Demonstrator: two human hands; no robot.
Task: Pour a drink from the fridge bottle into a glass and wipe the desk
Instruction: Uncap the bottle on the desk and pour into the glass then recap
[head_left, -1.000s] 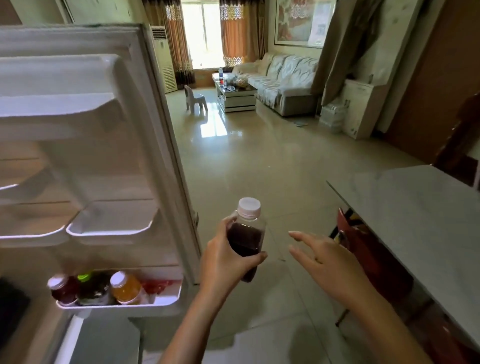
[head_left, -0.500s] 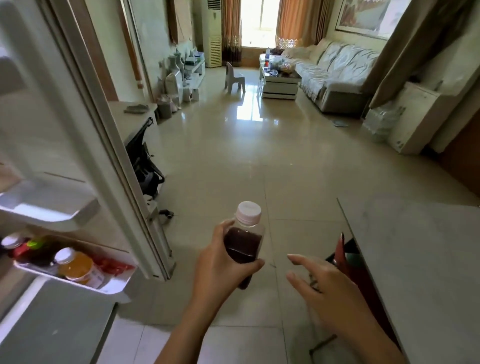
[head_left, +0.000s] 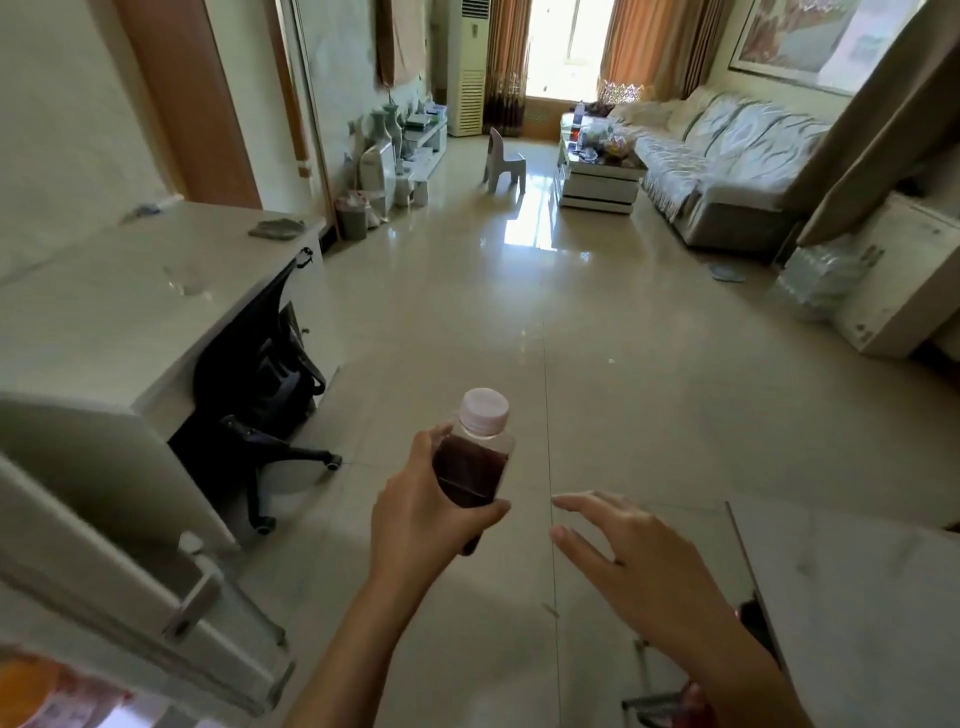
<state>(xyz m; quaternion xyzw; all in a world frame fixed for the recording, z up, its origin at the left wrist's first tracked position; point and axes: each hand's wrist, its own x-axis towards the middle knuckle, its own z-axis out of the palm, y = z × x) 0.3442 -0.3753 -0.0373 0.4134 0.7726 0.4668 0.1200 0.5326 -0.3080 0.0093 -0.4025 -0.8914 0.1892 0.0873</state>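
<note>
My left hand (head_left: 421, 512) grips a small clear bottle (head_left: 475, 462) of dark red drink with a pale pink cap, held upright over the floor in the middle of the view. To its right my right hand (head_left: 631, 566) hovers with fingers spread, holding nothing. On the white desk (head_left: 104, 322) at the left stands a clear glass (head_left: 184, 278), with a grey cloth (head_left: 275, 228) lying near the desk's far corner. The fridge door (head_left: 130, 566) swings across the lower left, with an orange bottle (head_left: 23, 691) showing at the corner.
A black office chair (head_left: 260, 379) is tucked under the desk. A grey marble table (head_left: 857, 597) fills the lower right. Further off are a tiled floor, a small chair (head_left: 501, 161), a coffee table (head_left: 597, 176), a sofa (head_left: 727, 156) and a white cabinet (head_left: 904, 270).
The fridge door has swung away to the lower left, uncovering the desk, glass and chair. The view has turned left. The bottle stays in my left hand; my right hand stays spread beside it.
</note>
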